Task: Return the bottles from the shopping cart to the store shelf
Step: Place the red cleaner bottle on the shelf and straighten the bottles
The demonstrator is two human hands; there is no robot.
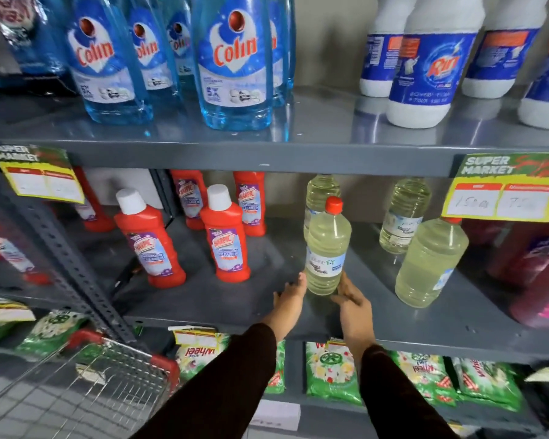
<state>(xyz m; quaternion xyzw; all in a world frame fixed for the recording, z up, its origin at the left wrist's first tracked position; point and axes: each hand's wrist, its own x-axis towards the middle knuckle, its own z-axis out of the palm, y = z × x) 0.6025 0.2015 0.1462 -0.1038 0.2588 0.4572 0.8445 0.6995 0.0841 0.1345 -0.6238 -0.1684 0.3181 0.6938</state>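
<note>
Step in hand: I read this as the placing step, with one pale yellow bottle [327, 248], red-capped, standing upright on the middle shelf [235, 308] near its front edge.
Left hand [290, 299]: fingers spread, fingertips touching the bottle's lower left side; not wrapped round it.
Right hand [354, 307]: cupped against the lower right side of the base, loosely; I cannot tell whether it bears any weight.
Grip overall: both hands flank the bottle, steadying more than clamping.
Neighbours: another bottle of the same liquid just behind it, two more to the right, red Harpic bottles [225, 236] to the left.
Shopping cart [86, 384]: low left, wire basket blurred; I cannot make out any bottles left in it.
Next move: I'd ease both hands away without tipping the bottle, then reach down-left to check the cart.
</note>
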